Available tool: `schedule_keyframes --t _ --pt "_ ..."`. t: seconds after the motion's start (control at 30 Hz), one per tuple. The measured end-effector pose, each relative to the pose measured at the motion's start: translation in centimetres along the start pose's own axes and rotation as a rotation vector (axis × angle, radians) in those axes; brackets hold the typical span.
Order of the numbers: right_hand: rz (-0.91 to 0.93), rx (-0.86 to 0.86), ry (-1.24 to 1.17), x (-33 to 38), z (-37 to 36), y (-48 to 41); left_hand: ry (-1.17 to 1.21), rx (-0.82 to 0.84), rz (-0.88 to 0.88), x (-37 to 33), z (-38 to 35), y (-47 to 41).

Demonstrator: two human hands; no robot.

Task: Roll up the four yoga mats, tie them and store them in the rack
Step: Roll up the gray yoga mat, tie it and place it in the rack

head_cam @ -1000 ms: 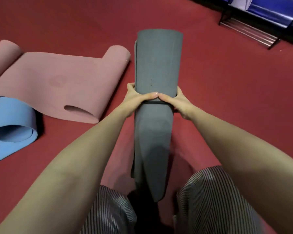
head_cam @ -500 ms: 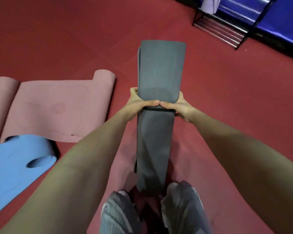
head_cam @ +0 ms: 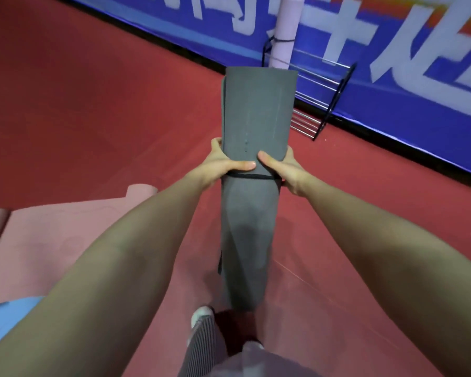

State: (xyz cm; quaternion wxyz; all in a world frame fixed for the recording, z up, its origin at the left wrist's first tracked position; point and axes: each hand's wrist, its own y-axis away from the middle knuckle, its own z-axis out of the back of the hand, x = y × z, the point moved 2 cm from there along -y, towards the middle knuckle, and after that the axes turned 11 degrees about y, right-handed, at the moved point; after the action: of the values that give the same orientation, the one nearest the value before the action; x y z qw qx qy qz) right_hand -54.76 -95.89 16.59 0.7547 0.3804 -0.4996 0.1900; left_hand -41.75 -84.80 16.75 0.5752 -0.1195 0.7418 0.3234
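A rolled grey yoga mat (head_cam: 256,112) stands upright in front of me, off the floor, with a thin black tie (head_cam: 249,176) around its middle. My left hand (head_cam: 220,165) grips it from the left and my right hand (head_cam: 282,170) grips it from the right, thumbs across the front just above the tie. Behind the grey mat stands a black wire rack (head_cam: 329,96) with a rolled pale pink mat (head_cam: 283,36) upright in it. A pink mat (head_cam: 52,229) lies partly unrolled on the floor at the left, and a blue mat (head_cam: 8,317) shows at the lower left.
The floor (head_cam: 93,104) is red. A blue banner wall (head_cam: 392,77) with large white characters runs behind the rack. My striped trouser legs and a shoe (head_cam: 201,317) show at the bottom.
I have stood up and the view has lifted toward the rack and the blue banner. The grey mat stays upright in both hands; the pink and blue mats have slid toward the lower left.
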Motion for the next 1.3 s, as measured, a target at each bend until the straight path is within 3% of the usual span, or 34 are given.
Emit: schedule_keyframes --t 0.23,0.43,0.67,1.07,1.3 --pt "0.146 -0.066 0.011 7.3 1.5 -9.9 0.028 0.097 -0.097 -6.8 1.4 -10.5" --pt "0.132 -0.080 0.005 14.3 3.6 -17.9 -0.062 0.234 -0.072 -14.2 2.2 -20.3" --pt "0.130 -0.174 -0.179 17.8 7.3 -28.4 -0.153 0.385 -0.099 -19.9 0.3 -33.8" --pt "0.193 -0.165 -0.140 25.3 19.0 -53.8 -0.196 0.332 -0.134 -28.9 -5.0 -59.4" --pt "0.171 -0.200 -0.082 29.3 26.1 -65.6 -0.222 0.410 -0.174 -34.0 -9.1 -73.2"
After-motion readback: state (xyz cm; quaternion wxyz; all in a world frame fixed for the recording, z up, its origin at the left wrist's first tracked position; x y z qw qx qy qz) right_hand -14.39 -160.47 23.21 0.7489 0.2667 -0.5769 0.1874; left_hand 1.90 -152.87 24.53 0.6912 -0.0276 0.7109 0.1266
